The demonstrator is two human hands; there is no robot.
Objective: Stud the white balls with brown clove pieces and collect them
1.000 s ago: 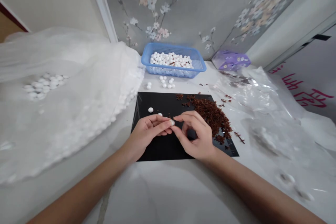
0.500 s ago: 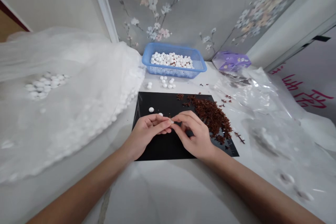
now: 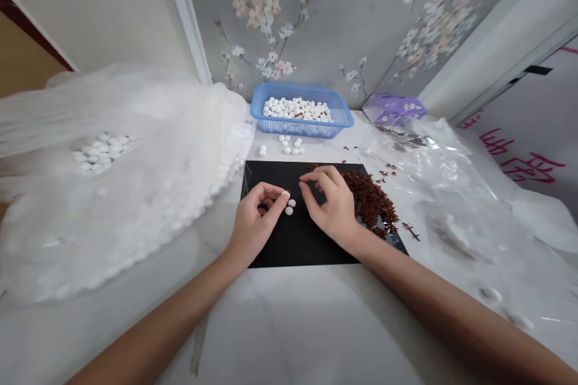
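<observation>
A small white ball (image 3: pixel 285 194) is pinched between the thumb and forefinger of my left hand (image 3: pixel 258 216), above the black mat (image 3: pixel 289 246). Two loose white balls (image 3: pixel 289 211) lie on the mat just beside those fingertips. My right hand (image 3: pixel 332 201) hovers a short way to the right, thumb and forefinger tips drawn close together. Whatever is between them, if anything, is too small to make out. Behind this hand a heap of reddish-brown star-shaped pieces (image 3: pixel 372 201) covers the mat's right side.
A blue basket (image 3: pixel 302 127) of white balls stands against the wall, with several balls (image 3: pixel 295 150) in front. Left is a big translucent bag (image 3: pixel 180 192) of white balls. Clear plastic bags (image 3: pixel 451 210) and a purple packet (image 3: pixel 395 109) lie on the right.
My hands were together at a white ball and have now parted. My right hand has moved up and away, while the left keeps the ball. The view has shifted slightly.
</observation>
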